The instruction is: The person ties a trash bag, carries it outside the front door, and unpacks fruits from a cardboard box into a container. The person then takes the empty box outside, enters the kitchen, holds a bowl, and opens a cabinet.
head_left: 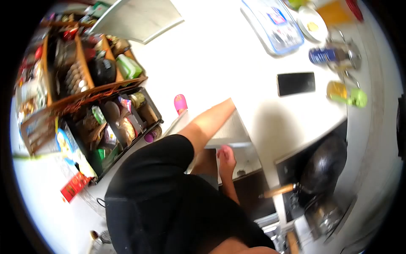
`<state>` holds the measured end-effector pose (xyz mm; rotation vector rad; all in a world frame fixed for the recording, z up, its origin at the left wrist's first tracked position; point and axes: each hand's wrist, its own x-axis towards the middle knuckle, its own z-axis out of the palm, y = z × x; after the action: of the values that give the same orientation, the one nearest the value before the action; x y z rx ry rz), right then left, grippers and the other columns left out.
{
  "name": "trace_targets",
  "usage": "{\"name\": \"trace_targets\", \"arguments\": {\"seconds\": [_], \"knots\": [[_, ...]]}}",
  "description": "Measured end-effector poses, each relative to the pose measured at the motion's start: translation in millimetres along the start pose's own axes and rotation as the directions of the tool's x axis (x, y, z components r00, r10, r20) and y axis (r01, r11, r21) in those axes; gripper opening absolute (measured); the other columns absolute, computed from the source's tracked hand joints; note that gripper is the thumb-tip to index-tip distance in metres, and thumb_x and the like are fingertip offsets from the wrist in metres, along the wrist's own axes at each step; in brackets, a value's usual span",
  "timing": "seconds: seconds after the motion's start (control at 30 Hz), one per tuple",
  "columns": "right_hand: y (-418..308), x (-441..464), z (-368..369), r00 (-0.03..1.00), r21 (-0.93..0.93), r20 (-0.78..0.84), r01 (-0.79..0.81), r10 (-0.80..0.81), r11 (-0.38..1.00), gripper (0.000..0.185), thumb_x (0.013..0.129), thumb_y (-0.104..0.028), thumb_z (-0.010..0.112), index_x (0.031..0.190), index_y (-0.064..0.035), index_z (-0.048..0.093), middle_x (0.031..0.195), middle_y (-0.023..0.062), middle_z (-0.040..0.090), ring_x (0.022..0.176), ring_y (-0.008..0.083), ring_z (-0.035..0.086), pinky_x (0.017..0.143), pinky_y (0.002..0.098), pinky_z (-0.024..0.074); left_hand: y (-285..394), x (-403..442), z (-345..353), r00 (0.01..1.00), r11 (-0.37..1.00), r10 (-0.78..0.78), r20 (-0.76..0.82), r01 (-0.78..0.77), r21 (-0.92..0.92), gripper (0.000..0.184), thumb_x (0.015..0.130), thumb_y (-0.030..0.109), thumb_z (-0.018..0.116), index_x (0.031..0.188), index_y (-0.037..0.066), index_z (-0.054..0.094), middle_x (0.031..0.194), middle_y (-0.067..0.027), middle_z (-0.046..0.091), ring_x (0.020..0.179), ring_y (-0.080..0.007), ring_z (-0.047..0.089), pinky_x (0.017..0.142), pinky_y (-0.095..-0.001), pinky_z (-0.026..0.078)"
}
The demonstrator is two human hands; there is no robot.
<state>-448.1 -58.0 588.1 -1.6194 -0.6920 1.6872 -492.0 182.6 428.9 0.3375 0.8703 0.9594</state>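
Observation:
My left forearm reaches up to the edge of the white counter, where the hand is lost from sight beneath or behind it. Below that arm is my right hand, its fingers curled closed and slightly blurred. Whether it holds anything cannot be made out. Just above the right hand runs the pale edge of an opened drawer or cabinet door. A small dark round part shows on the cabinet front beside my right wrist.
On the counter are a black phone, a clear lidded container, a white bowl and a jar with a green lid. A dark wok sits on the stove. Crowded shelves stand at left, a pink slipper on the floor.

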Motion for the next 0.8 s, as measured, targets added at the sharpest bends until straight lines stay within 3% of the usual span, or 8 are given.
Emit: {"name": "trace_targets", "arguments": {"seconds": [0.13,0.2,0.4,0.5,0.6,0.7,0.77,0.8], "knots": [[22.6,-0.4,-5.7,0.984,-0.036,0.135,-0.110,0.114,0.993,0.022,0.088,-0.005,0.048,0.109,0.0029,0.046,0.087,0.0077,0.057,0.073,0.0121,0.054,0.066,0.0234,0.0454,-3.4,-0.6,3.1,0.999,0.995,0.027,-0.027,-0.024,0.098,0.028,0.083,0.010,0.055,0.106,-0.007,0.054,0.090,-0.0146,0.062,0.080,-0.0173,0.061,0.070,-0.0294,0.052],[35.0,1.2,-2.2,0.964,-0.014,0.071,-0.255,0.255,0.967,0.022,0.088,-0.007,0.050,0.106,0.0034,0.048,0.087,0.0099,0.059,0.075,0.0161,0.057,0.068,0.0257,0.0472,-0.3,1.2,5.2,0.998,0.988,0.042,-0.038,-0.036,0.153,0.027,0.083,0.010,0.055,0.105,-0.007,0.054,0.089,-0.0146,0.062,0.079,-0.0170,0.062,0.070,-0.0293,0.052],[30.9,14.3,6.9,0.974,0.230,0.147,-0.204,0.173,0.951,0.032,0.090,-0.011,0.047,0.116,0.0040,0.039,0.106,0.0140,0.053,0.095,0.0223,0.055,0.085,0.0327,0.0469,57.4,-21.7,-18.2,0.977,0.836,0.166,-0.132,-0.068,0.545,0.025,0.083,0.009,0.054,0.102,-0.007,0.056,0.084,-0.0144,0.064,0.075,-0.0163,0.062,0.069,-0.0288,0.052],[36.6,30.8,10.6,0.968,0.323,0.201,-0.212,0.152,0.922,0.031,0.091,-0.007,0.041,0.120,0.0042,0.035,0.116,0.0156,0.046,0.102,0.0258,0.052,0.092,0.0377,0.0445,104.9,-80.0,-57.0,0.953,0.723,0.180,-0.244,0.040,0.690,0.023,0.079,0.003,0.050,0.099,-0.002,0.060,0.068,-0.0131,0.064,0.058,-0.0162,0.063,0.063,-0.0268,0.052],[19.5,41.9,23.1,0.959,0.263,0.111,-0.282,0.262,0.923,0.032,0.091,-0.001,0.035,0.122,0.0063,0.030,0.120,0.0204,0.042,0.109,0.0318,0.048,0.093,0.0450,0.0437,148.8,-134.0,-117.3,0.888,0.849,0.058,-0.455,0.196,0.491,0.026,0.079,-0.001,0.047,0.101,0.000,0.060,0.077,-0.0139,0.065,0.061,-0.0161,0.063,0.054,-0.0269,0.054],[6.3,58.0,29.7,0.924,0.366,0.215,-0.376,0.316,0.851,0.033,0.092,-0.002,0.033,0.123,0.0069,0.028,0.123,0.0240,0.039,0.113,0.0361,0.045,0.094,0.0476,0.0425,205.3,-179.9,-160.1,0.773,0.842,0.219,-0.596,0.159,0.515,0.027,0.077,-0.001,0.048,0.101,0.000,0.060,0.074,-0.0130,0.065,0.059,-0.0158,0.063,0.052,-0.0273,0.053],[-2.9,73.6,34.2,0.882,0.354,0.192,-0.470,0.430,0.809,0.037,0.092,-0.006,0.035,0.123,0.0111,0.025,0.122,0.0287,0.038,0.115,0.0410,0.041,0.099,0.0501,0.0378,245.2,-196.6,-180.8,0.698,0.712,0.431,-0.571,0.125,0.691,0.028,0.073,-0.001,0.051,0.099,0.002,0.061,0.069,-0.0119,0.065,0.052,-0.0128,0.061,0.053,-0.0260,0.051],[-5.7,80.8,34.7,0.863,0.484,0.189,-0.498,0.470,0.720,0.038,0.093,-0.009,0.033,0.123,0.0123,0.024,0.124,0.0293,0.037,0.116,0.0417,0.039,0.099,0.0511,0.0360,269.6,-201.8,-181.6,0.663,0.679,0.477,-0.577,0.138,0.721,0.028,0.073,0.001,0.052,0.099,0.003,0.062,0.073,-0.0133,0.065,0.059,-0.0199,0.063,0.060,-0.0308,0.051]]}}
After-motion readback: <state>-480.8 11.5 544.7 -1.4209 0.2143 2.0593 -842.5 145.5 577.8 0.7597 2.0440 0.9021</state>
